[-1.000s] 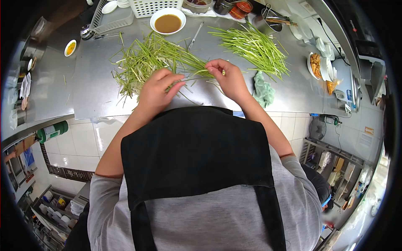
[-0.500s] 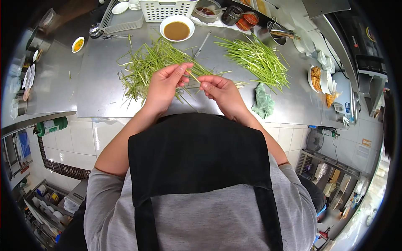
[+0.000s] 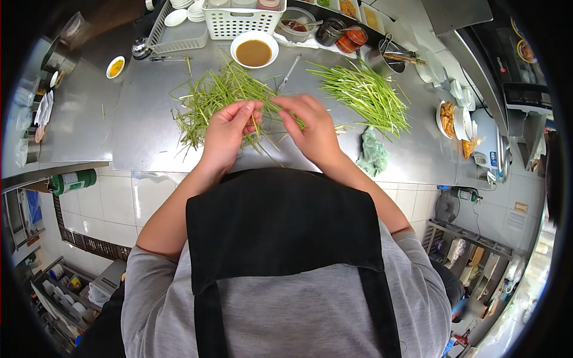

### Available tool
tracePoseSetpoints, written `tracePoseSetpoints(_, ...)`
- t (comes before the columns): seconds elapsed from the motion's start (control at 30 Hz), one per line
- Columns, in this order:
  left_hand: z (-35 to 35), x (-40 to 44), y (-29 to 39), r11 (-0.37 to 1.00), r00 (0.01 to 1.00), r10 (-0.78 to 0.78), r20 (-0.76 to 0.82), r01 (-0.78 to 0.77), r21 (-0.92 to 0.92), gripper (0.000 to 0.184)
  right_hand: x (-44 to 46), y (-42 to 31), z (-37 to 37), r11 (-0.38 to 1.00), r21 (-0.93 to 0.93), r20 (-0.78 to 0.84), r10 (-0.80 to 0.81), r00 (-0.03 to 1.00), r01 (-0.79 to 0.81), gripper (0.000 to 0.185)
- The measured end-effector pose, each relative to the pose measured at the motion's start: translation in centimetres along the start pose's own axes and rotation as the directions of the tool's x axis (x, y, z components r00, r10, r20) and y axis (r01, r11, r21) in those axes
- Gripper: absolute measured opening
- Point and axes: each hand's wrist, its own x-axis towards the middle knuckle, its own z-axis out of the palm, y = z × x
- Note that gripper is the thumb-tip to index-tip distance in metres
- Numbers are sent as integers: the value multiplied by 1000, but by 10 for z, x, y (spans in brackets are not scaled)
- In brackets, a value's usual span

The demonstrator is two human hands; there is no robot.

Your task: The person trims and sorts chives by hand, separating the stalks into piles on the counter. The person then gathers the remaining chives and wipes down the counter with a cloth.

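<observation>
My left hand (image 3: 228,130) is closed in a pinch on a thin green stalk (image 3: 255,123), which hangs below the fingertips. Opposite it, my right hand (image 3: 314,126) has its thumb apart from the slightly blurred fingers, and I see nothing held in it. Both hands are over the near side of a loose, tangled heap of green stalks (image 3: 206,98). Right of the hands lies a neater pile of similar stalks (image 3: 364,98), roughly aligned. A slim knife-like tool (image 3: 289,73) rests between the heap and this pile.
A white bowl of brown sauce (image 3: 253,53) stands behind the heap, near a white perforated basket (image 3: 242,22). A crumpled green cloth or bag (image 3: 373,153) lies near the front edge. Jars (image 3: 352,40) and a metal pot (image 3: 382,61) line the back right.
My right hand has come away from the stalk, its fingers lifting and its thumb parting from them. My left hand has dropped slightly and keeps its pinch. The view has shifted a little.
</observation>
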Motion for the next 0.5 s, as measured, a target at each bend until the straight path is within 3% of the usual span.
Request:
tracePoseSetpoints(0.03,0,0,-1,1000,1000,0,4,0,2,26,8,-4,-3,940,-244,25,-239,971,237,22)
tracePoseSetpoints(0.07,-1,0,-3,1000,1000,-2,31,2,9,26,13,-5,-3,768,-460,107,-450,887,445,25)
tracePoseSetpoints(0.13,1,-1,-2,1000,998,-1,60,0,18,26,18,-5,0,752,-467,133,-460,878,465,26)
tracePoseSetpoints(0.2,5,-5,3,993,1000,-29,-7,28,-113,24,19,-6,4,733,-467,168,-477,863,495,26)
tracePoseSetpoints(0.27,3,-7,10,991,999,-35,-41,30,-130,24,17,-8,10,841,-371,93,-389,916,395,23)
tracePoseSetpoints(0.33,-1,-9,9,988,996,-49,-78,37,-148,25,18,-10,17,866,-305,94,-387,917,396,21)
tracePoseSetpoints(0.4,-5,-7,8,980,995,40,-86,-56,-190,24,17,-14,26,889,-242,87,-379,921,389,20)
tracePoseSetpoints(0.47,-1,-10,14,972,989,61,-136,-90,-218,23,17,-21,34,1000,5,66,1,998,-2,18)
tracePoseSetpoints(0.5,2,-11,17,961,980,80,-183,-124,-248,23,19,-21,37,1000,3,64,-1,998,1,18)
